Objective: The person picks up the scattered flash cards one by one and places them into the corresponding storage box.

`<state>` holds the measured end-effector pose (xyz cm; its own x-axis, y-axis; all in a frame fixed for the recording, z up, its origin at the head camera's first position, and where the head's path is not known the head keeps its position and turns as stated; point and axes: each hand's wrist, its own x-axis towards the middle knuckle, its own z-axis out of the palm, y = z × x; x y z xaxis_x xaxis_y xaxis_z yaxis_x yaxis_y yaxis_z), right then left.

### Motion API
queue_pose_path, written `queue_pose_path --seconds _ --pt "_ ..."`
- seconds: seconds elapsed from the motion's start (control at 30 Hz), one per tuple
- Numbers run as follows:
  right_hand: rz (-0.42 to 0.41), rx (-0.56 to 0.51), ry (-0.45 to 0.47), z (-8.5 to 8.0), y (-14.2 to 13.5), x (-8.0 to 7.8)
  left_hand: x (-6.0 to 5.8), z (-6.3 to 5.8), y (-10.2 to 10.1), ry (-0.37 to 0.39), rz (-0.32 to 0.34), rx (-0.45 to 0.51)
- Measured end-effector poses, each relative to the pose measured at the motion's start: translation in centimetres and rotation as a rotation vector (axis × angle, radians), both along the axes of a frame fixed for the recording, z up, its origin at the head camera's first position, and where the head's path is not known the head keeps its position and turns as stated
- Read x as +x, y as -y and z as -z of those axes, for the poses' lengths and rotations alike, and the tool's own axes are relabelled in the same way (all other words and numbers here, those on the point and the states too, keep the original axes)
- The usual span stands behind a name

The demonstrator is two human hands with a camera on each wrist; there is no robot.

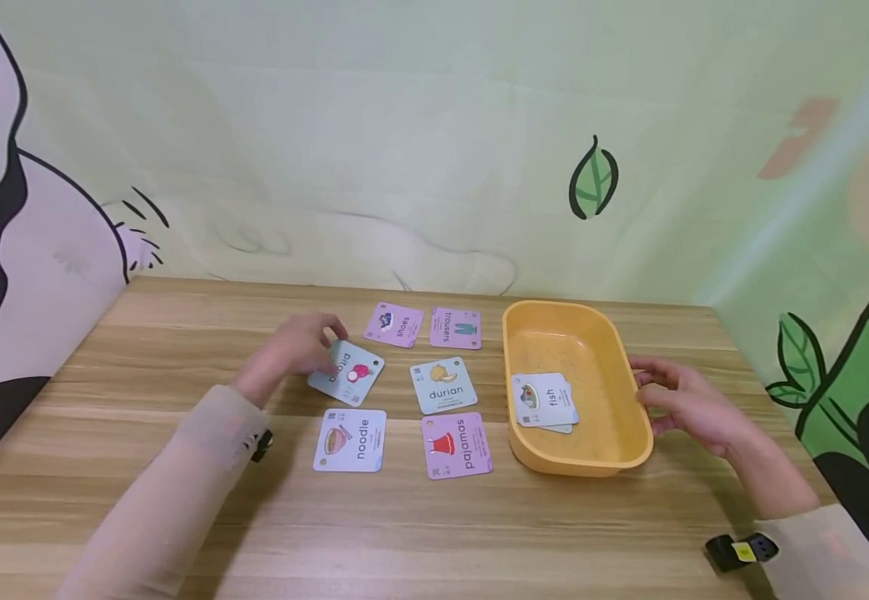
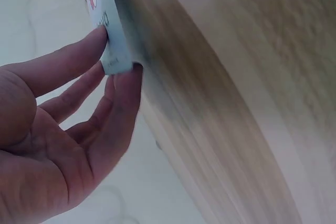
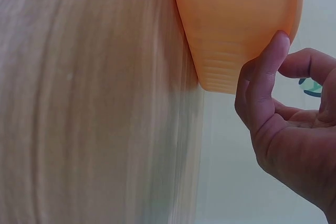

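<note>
My left hand pinches the edge of a pale blue pitaya card, with the thumb on its printed face and fingers behind in the left wrist view. That card is tilted, its picture turned upside down. My right hand holds the right side of a yellow plastic tub, bent fingers at its rim. Inside the tub, a fish card lies over another card, mostly hidden. Near the left hand are a noodle card and a durian card.
Purple cards for shoes and trousers lie toward the back of the wooden table, a pajamas card toward the front. A printed cloth backdrop stands behind the table.
</note>
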<state>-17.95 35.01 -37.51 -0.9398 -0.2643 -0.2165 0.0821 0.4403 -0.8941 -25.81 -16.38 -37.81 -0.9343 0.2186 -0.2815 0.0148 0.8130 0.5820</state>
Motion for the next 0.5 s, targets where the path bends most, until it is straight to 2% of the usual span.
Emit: queue_pose_path --seconds 0.2,0.5 --pt "-0.001 -0.008 0.001 0.05 -0.04 0.02 0.18 -0.45 0.31 0.046 -0.021 0.11" --pt "0.004 -0.03 -0.006 0.2 -0.03 -0.06 0.14 -0.25 0.64 0.077 -0.043 0.3"
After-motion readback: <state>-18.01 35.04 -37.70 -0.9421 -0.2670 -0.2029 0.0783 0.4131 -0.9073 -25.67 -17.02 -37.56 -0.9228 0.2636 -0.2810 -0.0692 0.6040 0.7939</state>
